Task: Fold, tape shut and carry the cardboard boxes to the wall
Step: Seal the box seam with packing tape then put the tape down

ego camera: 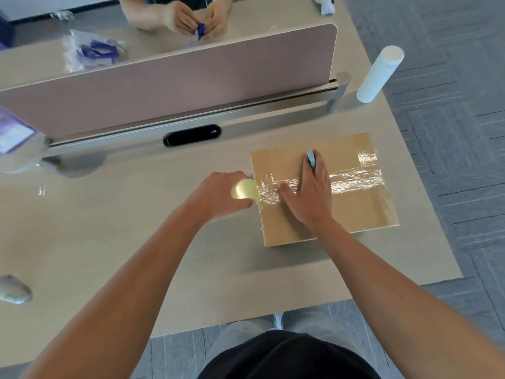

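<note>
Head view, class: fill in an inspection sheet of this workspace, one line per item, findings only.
Surface: pale wood-grain desk with a pink divider panel.
Job's things: flat cardboard box with clear tape along its seam; tape roll at its left edge.
Clutter: white cylinder, computer mouse, plastic bag of blue parts.
Hands: left hand grips the roll; right hand presses on the tape, holding a small blue cutter.
Cables: nothing seen.
Surroundings: grey carpet; another person's hands working beyond the divider.
</note>
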Tool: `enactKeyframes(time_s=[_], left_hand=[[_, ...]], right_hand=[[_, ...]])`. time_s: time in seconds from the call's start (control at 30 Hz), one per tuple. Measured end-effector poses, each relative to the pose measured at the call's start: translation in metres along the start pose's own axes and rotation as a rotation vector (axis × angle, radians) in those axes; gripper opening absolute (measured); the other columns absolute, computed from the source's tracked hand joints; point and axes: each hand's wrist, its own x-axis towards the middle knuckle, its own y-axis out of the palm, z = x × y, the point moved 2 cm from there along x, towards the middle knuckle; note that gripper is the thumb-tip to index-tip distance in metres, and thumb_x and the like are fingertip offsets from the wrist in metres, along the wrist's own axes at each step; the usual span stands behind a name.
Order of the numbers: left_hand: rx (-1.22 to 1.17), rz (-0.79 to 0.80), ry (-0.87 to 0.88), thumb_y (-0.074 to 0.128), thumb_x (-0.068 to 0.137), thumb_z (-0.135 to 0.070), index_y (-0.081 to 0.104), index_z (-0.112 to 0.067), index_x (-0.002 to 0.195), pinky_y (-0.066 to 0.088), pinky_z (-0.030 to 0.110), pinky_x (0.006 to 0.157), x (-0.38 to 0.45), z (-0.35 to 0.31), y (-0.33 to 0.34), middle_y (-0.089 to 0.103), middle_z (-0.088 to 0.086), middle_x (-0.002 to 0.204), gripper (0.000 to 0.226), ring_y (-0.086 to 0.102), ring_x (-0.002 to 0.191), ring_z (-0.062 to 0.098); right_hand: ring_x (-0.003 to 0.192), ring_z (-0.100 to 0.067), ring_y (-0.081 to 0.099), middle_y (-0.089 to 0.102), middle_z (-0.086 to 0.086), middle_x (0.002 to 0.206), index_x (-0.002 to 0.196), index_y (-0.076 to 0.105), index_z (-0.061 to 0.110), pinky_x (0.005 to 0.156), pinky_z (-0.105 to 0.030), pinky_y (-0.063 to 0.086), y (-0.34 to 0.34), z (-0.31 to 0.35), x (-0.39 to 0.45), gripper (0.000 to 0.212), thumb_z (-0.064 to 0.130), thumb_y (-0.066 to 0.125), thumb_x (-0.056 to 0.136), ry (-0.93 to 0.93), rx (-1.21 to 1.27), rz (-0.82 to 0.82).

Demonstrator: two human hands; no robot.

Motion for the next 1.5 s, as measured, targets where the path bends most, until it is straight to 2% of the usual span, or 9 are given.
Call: enactKeyframes(time_s=[0.23,0.43,0.67,0.77,0.9,1.1,1.23,1.4,1.5], left_hand=[[0.039,-0.014,-0.041,0.077,0.082,-0.053,0.061,-0.043,0.128,0.050,0.038,0.095,-0.001,-0.003,0.003,0.068,-0.009,0.121,0.050,0.058,0.114,0.018],[0.107,-0.006,-0.097,0.076,0.078,-0.057,0.063,-0.041,0.119,0.051,0.035,0.085,-0.005,0.006,-0.004,0.069,-0.010,0.108,0.046,0.062,0.104,0.019],[0.149,0.013,-0.098,0.074,0.084,-0.055,0.055,-0.036,0.140,0.048,0.036,0.096,-0.004,0.019,0.001,0.066,-0.003,0.133,0.062,0.058,0.123,0.025],[0.070,0.027,-0.054,0.074,0.087,-0.051,0.047,-0.037,0.149,0.043,0.034,0.100,-0.003,0.026,-0.002,0.059,-0.004,0.144,0.069,0.054,0.131,0.023],[-0.045,0.102,-0.016,0.074,0.087,-0.042,0.054,-0.038,0.143,0.048,0.033,0.094,0.001,0.041,-0.003,0.063,-0.003,0.126,0.060,0.058,0.112,0.019],[-0.172,0.184,0.011,0.074,0.085,-0.034,0.059,-0.043,0.135,0.051,0.028,0.080,0.011,0.058,-0.005,0.062,-0.005,0.118,0.053,0.061,0.102,0.016],[-0.220,0.224,0.030,0.073,0.088,-0.037,0.058,-0.044,0.132,0.049,0.025,0.071,0.015,0.071,-0.001,0.062,-0.001,0.119,0.047,0.061,0.100,0.017],[-0.118,0.215,0.045,0.070,0.091,-0.040,0.054,-0.035,0.139,0.052,0.032,0.084,0.015,0.070,0.005,0.061,0.002,0.114,0.051,0.061,0.100,0.022],[-0.051,0.223,0.029,0.068,0.091,-0.043,0.051,-0.036,0.141,0.055,0.036,0.088,0.015,0.075,0.010,0.064,0.004,0.116,0.054,0.063,0.099,0.024]], right_hand=[[0.152,-0.028,0.020,0.002,0.001,0.171,0.161,0.026,0.007,0.125,-0.048,0.025,-0.004,-0.005,0.008,0.092,0.049,0.064,0.089,0.045,0.018,0.012],[0.156,-0.025,0.016,0.000,0.004,0.171,0.161,0.027,0.009,0.126,-0.047,0.024,-0.002,-0.009,0.008,0.091,0.052,0.063,0.089,0.054,0.015,0.015],[0.154,-0.023,0.018,0.000,0.008,0.171,0.160,0.030,0.009,0.125,-0.043,0.023,0.000,-0.008,0.012,0.100,0.060,0.065,0.081,0.099,0.029,-0.004],[0.158,-0.024,0.009,-0.002,-0.001,0.173,0.165,0.018,0.008,0.130,-0.044,0.008,0.004,0.005,0.011,0.116,0.068,0.066,0.078,0.161,0.006,0.001],[0.160,-0.024,0.001,-0.004,-0.011,0.173,0.165,0.010,0.005,0.130,-0.050,-0.004,0.019,0.035,0.002,0.128,0.084,0.057,0.077,0.190,-0.079,0.003],[0.160,-0.026,0.009,0.003,-0.012,0.173,0.164,0.018,0.003,0.130,-0.049,0.007,0.042,0.051,-0.024,0.118,0.089,0.038,0.086,0.193,-0.154,-0.105],[0.161,-0.025,0.001,0.002,-0.014,0.173,0.164,0.017,0.001,0.130,-0.052,0.006,0.045,0.051,-0.022,0.116,0.089,0.031,0.090,0.173,-0.219,-0.081],[0.158,-0.026,0.013,0.009,-0.012,0.171,0.161,0.025,0.001,0.128,-0.056,0.009,0.047,0.054,-0.033,0.106,0.081,0.044,0.094,0.139,-0.228,-0.093],[0.158,-0.024,0.010,0.010,-0.012,0.171,0.162,0.024,0.001,0.129,-0.055,0.007,0.050,0.057,-0.040,0.109,0.082,0.047,0.092,0.147,-0.208,-0.100]])
